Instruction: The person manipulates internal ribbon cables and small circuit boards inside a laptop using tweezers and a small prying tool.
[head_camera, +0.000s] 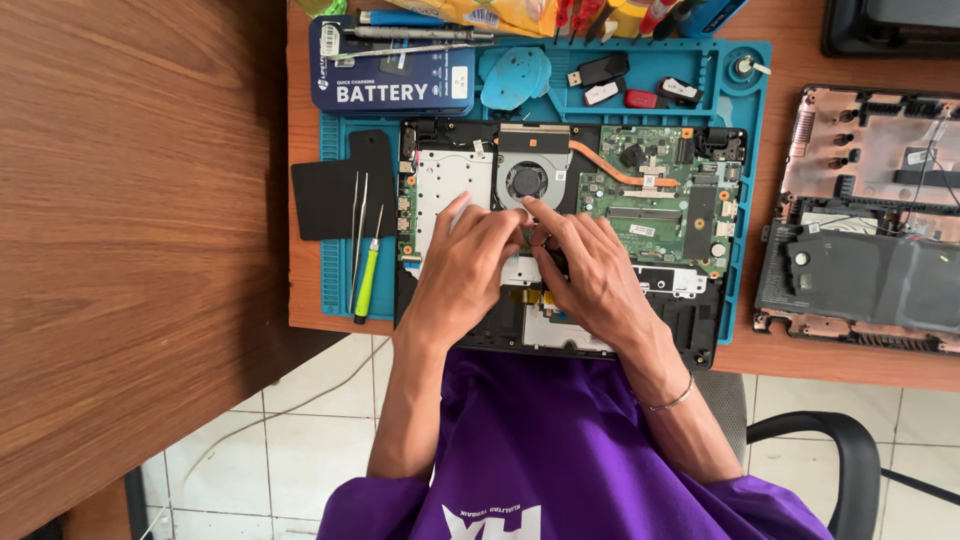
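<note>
At your far left a black sheet (333, 188) overlaps the blue work mat (335, 290), with two thin tweezers (358, 215) and one green-handled screwdriver (367, 280) beside it. Above lies one dark blue box (392, 80) with metal tools resting on top. Your left hand (465, 265) and right hand (590, 275) lie together, fingers pressed down on the opened laptop (640, 200) just below its single fan (527, 180); whether they pinch anything, you cannot tell. The mat's upper tray holds four small drives (604, 70). At right sits one removed bottom cover (870, 220).
</note>
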